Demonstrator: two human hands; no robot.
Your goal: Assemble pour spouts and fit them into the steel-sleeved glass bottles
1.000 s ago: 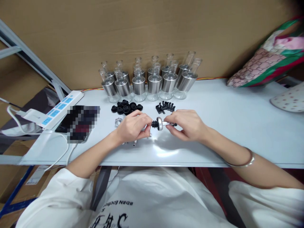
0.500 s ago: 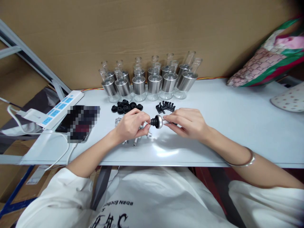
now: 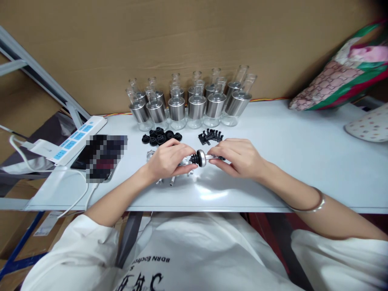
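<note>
A white power strip (image 3: 79,136) with blue sockets lies at the left of the table (image 3: 303,161), a white charger (image 3: 42,148) attached, a partly pixelated dark device (image 3: 82,157) beside it. At far right is a patterned bag (image 3: 330,83); a spotted white object (image 3: 370,125) lies nearer. Brown cardboard (image 3: 194,36) stands behind.

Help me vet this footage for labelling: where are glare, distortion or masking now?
Head view: bright glare on the white tabletop, lower in frame than the right hand; outer bottles lean outward, suggesting lens distortion; pixelated patch beside the power strip.
</note>
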